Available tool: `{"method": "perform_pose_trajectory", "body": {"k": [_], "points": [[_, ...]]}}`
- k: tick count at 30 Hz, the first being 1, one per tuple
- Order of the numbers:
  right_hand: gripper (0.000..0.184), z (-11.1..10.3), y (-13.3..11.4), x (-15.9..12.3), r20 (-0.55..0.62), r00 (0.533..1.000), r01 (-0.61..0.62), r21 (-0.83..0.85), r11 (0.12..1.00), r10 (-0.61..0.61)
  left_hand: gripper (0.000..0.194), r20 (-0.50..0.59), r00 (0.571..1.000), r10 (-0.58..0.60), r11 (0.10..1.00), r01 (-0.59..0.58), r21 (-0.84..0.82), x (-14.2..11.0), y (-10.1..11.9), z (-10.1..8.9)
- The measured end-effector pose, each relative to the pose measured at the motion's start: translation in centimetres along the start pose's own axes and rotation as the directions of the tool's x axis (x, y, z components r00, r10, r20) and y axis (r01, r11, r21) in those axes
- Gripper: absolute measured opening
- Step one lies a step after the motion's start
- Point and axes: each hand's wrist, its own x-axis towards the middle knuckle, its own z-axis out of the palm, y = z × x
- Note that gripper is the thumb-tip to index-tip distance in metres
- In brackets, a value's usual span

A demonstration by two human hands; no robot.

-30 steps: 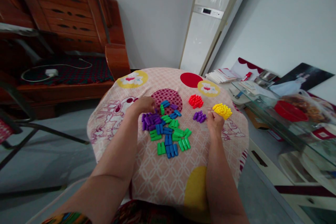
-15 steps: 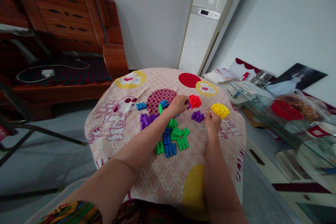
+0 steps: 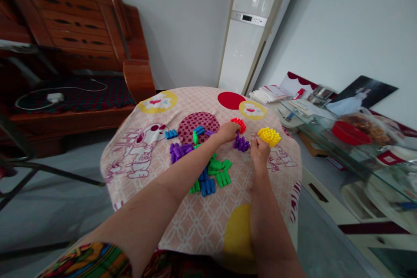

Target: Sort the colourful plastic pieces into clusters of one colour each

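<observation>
My left hand (image 3: 229, 131) reaches across the table, its fingers closed on a small purple plastic piece (image 3: 237, 134) at the upper left edge of a purple cluster (image 3: 242, 144). To the right of that cluster, my right hand (image 3: 260, 151) has its fingers pinched together; what they hold, if anything, is too small to name. Just behind the left fingers lies a red cluster (image 3: 239, 124) of knobby pieces. A yellow cluster (image 3: 269, 136) sits beside the right hand. Under and around my left forearm are loose green pieces (image 3: 223, 178), blue pieces (image 3: 207, 186) and purple pieces (image 3: 178, 152).
A patterned cloth covers the round table (image 3: 182, 234). More blue pieces (image 3: 171, 134) lie toward its left side. A glass-topped shelf (image 3: 329, 139) with papers, a red bowl (image 3: 352, 133) and bags stands on the right. A wooden bench (image 3: 140, 80) is at the back left.
My left hand has brought the purple piece down to the purple cluster. The right hand stays close by on its right. The whole view has shifted slightly.
</observation>
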Motion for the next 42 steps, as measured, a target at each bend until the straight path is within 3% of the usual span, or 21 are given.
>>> {"method": "perform_pose_trajectory", "body": {"k": [6,11,14,18,21,25,29,32,36,38,42], "points": [[0.036,0.0,0.0,-0.1,-0.003,1.0,-0.002,0.006,1.0,0.002,0.032,0.012,0.998,0.061,0.993,-0.06,-0.103,-0.1,0.3,-0.1],[0.037,-0.1,0.1,0.0,0.019,1.0,-0.012,0.015,1.0,0.011,0.036,-0.063,0.998,0.016,0.99,-0.024,-0.14,-1.2,-0.4,-0.6],[0.037,-0.2,0.1,0.1,0.018,1.0,-0.02,0.013,1.0,0.019,0.038,-0.123,0.992,-0.041,0.981,0.017,-0.194,-3.4,-2.4,-2.4],[0.037,-0.1,0.0,0.2,0.026,0.999,-0.046,0.034,0.998,0.045,0.036,-0.167,0.973,-0.162,0.965,0.121,-0.232,-7.9,-7.1,-5.8],[0.037,-0.1,0.0,0.2,0.028,0.998,-0.049,0.059,0.997,0.047,0.033,-0.104,0.949,-0.297,0.939,0.27,-0.214,-11.5,-10.7,-7.6],[0.036,-0.1,0.1,0.1,0.031,0.999,-0.043,0.072,0.996,0.041,0.029,0.136,0.944,-0.3,0.939,0.317,-0.134,-15.3,-13.5,-8.2],[0.035,0.0,0.2,0.2,0.029,0.998,-0.052,0.061,0.997,0.05,0.045,0.306,0.924,-0.228,0.949,0.281,-0.141,-17.2,-13.3,-7.5],[0.036,-0.1,0.2,0.2,0.029,0.998,-0.051,0.045,0.998,0.05,0.059,0.325,0.924,-0.204,0.971,0.233,-0.055,-17.4,-12.0,-6.7],[0.036,-0.2,0.1,0.2,0.038,0.999,-0.038,0.035,0.999,0.036,0.051,0.248,0.942,-0.226,0.974,0.221,0.047,-16.4,-11.0,-5.4],[0.036,-0.2,0.1,0.2,0.043,0.998,-0.046,0.033,0.998,0.045,0.043,0.132,0.95,-0.283,0.959,0.28,0.044,-15.7,-11.1,-4.7],[0.035,-0.1,0.0,0.2,0.032,0.998,-0.058,0.043,0.997,0.057,0.039,-0.114,0.923,-0.367,0.93,0.366,-0.026,-14.9,-12.0,-3.8]]}}
